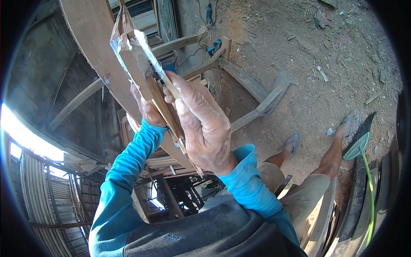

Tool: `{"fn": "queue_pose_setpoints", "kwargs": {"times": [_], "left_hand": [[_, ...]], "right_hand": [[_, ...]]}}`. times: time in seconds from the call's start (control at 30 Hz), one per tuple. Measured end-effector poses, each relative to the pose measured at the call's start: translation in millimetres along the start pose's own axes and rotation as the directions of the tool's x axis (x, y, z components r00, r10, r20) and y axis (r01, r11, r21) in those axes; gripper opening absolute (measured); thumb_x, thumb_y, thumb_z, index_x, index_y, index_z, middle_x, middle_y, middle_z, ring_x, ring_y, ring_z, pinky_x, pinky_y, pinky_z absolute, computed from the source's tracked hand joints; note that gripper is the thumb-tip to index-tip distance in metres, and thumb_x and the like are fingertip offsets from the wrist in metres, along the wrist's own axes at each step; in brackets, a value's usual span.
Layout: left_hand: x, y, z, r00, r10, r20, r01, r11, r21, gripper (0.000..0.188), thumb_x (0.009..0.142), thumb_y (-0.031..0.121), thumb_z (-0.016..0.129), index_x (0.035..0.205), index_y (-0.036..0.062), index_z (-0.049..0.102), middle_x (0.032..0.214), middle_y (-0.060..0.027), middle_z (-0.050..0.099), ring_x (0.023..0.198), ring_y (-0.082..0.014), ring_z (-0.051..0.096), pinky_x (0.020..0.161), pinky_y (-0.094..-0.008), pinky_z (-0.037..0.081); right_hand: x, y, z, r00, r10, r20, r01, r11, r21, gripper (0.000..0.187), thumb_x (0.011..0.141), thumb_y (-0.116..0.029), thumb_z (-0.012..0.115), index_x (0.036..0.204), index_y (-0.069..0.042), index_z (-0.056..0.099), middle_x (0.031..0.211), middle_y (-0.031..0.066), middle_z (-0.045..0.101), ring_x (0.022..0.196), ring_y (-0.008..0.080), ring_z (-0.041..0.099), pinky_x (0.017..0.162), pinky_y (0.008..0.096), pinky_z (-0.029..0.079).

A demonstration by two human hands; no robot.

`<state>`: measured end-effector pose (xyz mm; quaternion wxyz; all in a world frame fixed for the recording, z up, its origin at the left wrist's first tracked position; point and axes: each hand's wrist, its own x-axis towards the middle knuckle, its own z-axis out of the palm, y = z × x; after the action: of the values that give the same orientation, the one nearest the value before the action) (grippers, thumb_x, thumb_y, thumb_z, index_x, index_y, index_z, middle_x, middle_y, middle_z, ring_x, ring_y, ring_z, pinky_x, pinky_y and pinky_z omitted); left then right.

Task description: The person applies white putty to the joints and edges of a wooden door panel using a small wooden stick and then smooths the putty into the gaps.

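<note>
Half done at most, judging by patchy whitish smears (123, 44) on the narrow brown wooden piece (135, 66), upper left of frame; uncoated stretches apparently remaining. Pinching a thin, white-coated wooden stick (150, 55) with the right hand (206, 126); beside the piece with the left hand (152, 113), grip too hidden to tell.

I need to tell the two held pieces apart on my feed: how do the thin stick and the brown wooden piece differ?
The thin stick looks slimmer and shorter; the brown wooden piece is broader and longer. The stick's far part is coated white, while the wooden piece is mostly brown, with white near its far end. The right hand grips the stick; the left hand holds the wooden piece. Both slant toward the picture's upper left.
</note>
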<state>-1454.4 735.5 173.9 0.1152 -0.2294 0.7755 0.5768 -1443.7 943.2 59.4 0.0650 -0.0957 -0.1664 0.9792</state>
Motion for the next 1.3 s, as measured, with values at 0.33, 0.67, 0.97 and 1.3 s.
{"fn": "queue_pose_setpoints", "kwargs": {"times": [0.33,0.67,0.97,1.3], "left_hand": [[18,18,-7,0.82,0.511,0.258,-0.392,0.173,0.903,0.078,0.108,0.053,0.028,0.16,-0.0044,0.04,0.159,-0.0263,0.042,0.148,-0.0385,0.041,0.124,-0.049,0.031],[17,17,-3,0.813,0.526,0.249,-0.36,0.119,0.925,0.071,0.11,0.049,0.026,0.154,-0.0032,0.044,0.15,-0.0235,0.047,0.138,-0.0352,0.047,0.115,-0.0459,0.037],[13,12,-21,0.844,0.509,0.171,-0.308,0.199,0.93,0.06,0.111,0.045,0.026,0.142,0.0014,0.053,0.12,-0.0145,0.063,0.107,-0.0254,0.065,0.091,-0.0387,0.055],[18,18,2,0.75,0.601,0.275,-0.421,0.114,0.9,0.078,0.11,0.055,0.033,0.16,-0.0046,0.04,0.162,-0.0283,0.039,0.153,-0.0414,0.035,0.128,-0.0504,0.025]], "right_hand": [[15,0,-2,0.994,-0.107,0.018,0.109,0.975,-0.193,0.04,0.112,-0.011,0.055,0.152,-0.01,0.061,0.129,0.016,0.07,0.114,0.0269,0.071,0.1,0.038,0.057],[45,18,-14,0.976,-0.168,0.136,0.203,0.928,-0.312,0.042,0.107,-0.002,0.057,0.148,-0.011,0.065,0.129,0.016,0.069,0.114,0.0311,0.071,0.097,0.039,0.058],[-6,55,-9,0.982,-0.119,0.146,0.14,0.98,-0.142,0.04,0.11,-0.005,0.055,0.149,-0.01,0.063,0.127,0.0168,0.069,0.112,0.0294,0.07,0.095,0.0376,0.058],[-11,-2,10,0.949,0.304,0.088,-0.308,0.95,0.043,0.041,0.115,-0.024,0.053,0.15,-0.003,0.061,0.125,0.0166,0.074,0.112,0.0228,0.072,0.099,0.0385,0.059]]}}
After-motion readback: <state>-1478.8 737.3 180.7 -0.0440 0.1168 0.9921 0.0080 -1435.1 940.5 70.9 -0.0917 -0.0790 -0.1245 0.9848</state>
